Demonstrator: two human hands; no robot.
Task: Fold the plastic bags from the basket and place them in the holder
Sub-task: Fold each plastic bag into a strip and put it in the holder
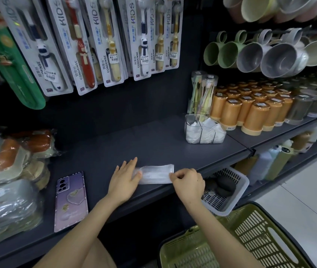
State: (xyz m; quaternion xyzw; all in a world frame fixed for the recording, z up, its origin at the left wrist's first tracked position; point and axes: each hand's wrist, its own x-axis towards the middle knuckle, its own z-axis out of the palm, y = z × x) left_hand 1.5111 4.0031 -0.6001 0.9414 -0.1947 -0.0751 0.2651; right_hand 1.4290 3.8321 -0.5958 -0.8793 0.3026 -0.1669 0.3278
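A white plastic bag (156, 174), folded into a long flat strip, lies on the dark shelf (134, 144) near its front edge. My left hand (123, 179) lies flat on the strip's left end, fingers straight. My right hand (187, 181) pinches the strip's right end between thumb and fingers. A clear divided holder (204, 130) with folded white bags in it stands further back to the right. The green basket (237, 240) sits at the lower right, below the shelf.
A purple phone (70, 200) lies on the shelf left of my hands. Wrapped goods (8, 176) pile up at the far left. Orange cups (250, 109) and hanging mugs fill the right. A white basket (229, 190) sits on the lower shelf.
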